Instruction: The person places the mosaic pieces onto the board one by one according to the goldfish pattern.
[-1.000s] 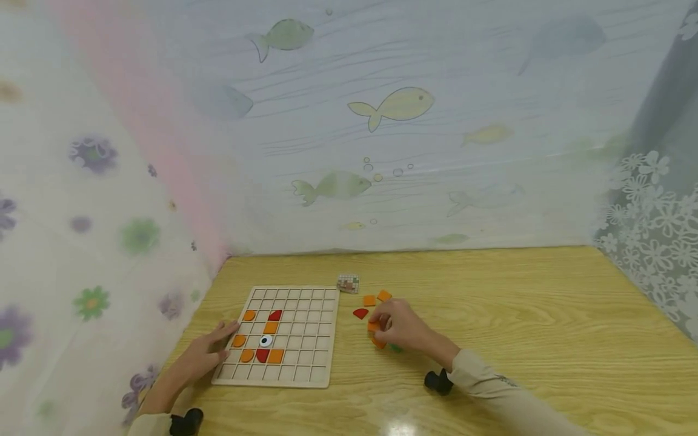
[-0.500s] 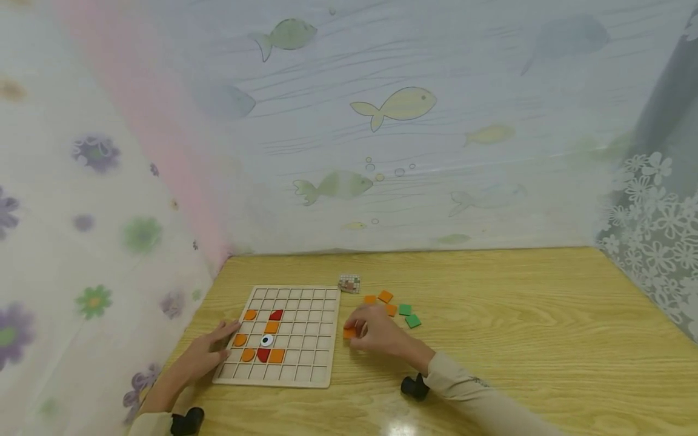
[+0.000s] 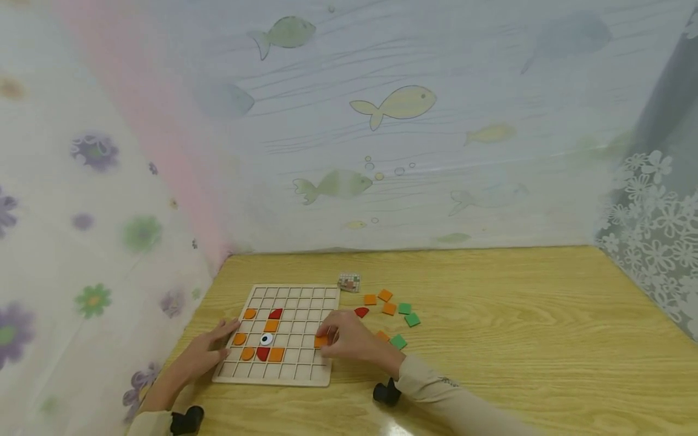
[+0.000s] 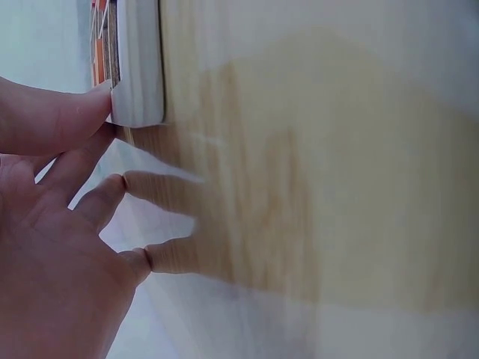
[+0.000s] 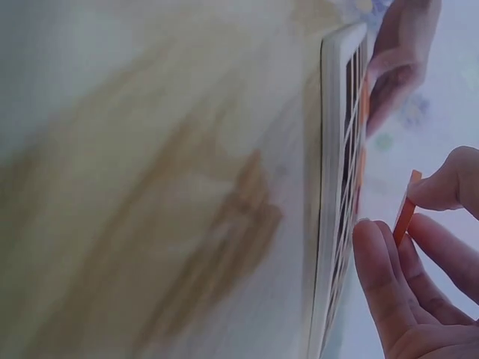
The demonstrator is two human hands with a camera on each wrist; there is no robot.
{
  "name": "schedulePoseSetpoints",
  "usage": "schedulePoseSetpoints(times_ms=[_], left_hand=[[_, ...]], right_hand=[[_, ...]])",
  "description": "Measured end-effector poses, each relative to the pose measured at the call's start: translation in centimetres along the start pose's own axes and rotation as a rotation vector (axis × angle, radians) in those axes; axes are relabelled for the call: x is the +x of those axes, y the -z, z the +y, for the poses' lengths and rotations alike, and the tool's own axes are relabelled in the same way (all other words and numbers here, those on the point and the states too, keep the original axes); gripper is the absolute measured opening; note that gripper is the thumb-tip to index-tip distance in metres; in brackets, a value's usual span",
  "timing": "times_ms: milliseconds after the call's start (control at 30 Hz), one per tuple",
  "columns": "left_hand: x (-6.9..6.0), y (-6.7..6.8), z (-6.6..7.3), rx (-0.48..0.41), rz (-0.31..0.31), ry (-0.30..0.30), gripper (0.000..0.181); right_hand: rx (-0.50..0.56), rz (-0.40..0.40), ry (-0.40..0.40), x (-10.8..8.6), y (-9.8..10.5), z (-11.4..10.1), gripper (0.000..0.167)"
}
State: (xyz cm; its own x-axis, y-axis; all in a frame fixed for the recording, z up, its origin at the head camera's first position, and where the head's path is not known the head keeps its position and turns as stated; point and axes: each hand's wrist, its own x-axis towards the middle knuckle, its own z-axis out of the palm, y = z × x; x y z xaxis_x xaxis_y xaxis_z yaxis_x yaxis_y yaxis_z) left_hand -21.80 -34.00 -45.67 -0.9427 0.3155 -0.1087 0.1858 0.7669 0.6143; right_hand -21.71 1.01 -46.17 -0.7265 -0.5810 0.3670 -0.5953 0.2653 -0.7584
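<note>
A light wooden grid board [image 3: 300, 375] lies on the table's left part, with orange circles, orange squares [image 3: 275, 355], red quarter pieces and a white eye disc [image 3: 266, 339] in its cells. Above the board's right edge, my right hand [image 3: 354, 338] pinches an orange square [image 3: 320, 342] between thumb and fingers; the right wrist view shows this square [image 5: 406, 209] edge-on, held clear of the board. My left hand [image 3: 199, 357] rests at the board's left edge, thumb and fingertips touching it, fingers spread. In the left wrist view the thumb of the left hand [image 4: 63, 194] touches the board's corner [image 4: 141, 67].
Right of the board lie several loose orange squares [image 3: 370, 300], green squares [image 3: 405, 309] and a red quarter piece [image 3: 361, 312]. A small patterned card [image 3: 349, 282] lies by the board's upper right corner. Printed cloth hangs behind and to the left of the table.
My right hand has picked the orange square from the loose pieces and carried it left over the board's right edge. My left hand has stayed in place.
</note>
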Motion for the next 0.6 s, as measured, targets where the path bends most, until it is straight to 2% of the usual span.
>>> schedulePoseSetpoints(times_ms=[400, 600], left_hand=[[-0.1, 0.0, 0.2, -0.003, 0.006, 0.013, 0.061], [-0.1, 0.1, 0.3, -0.036, -0.009, 0.035, 0.063]], right_hand=[[-0.037, -0.05, -0.07, 1.9, -3.5, -0.8, 0.012], [-0.03, -0.022, -0.113, 2.4, -4.3, -1.8, 0.01]])
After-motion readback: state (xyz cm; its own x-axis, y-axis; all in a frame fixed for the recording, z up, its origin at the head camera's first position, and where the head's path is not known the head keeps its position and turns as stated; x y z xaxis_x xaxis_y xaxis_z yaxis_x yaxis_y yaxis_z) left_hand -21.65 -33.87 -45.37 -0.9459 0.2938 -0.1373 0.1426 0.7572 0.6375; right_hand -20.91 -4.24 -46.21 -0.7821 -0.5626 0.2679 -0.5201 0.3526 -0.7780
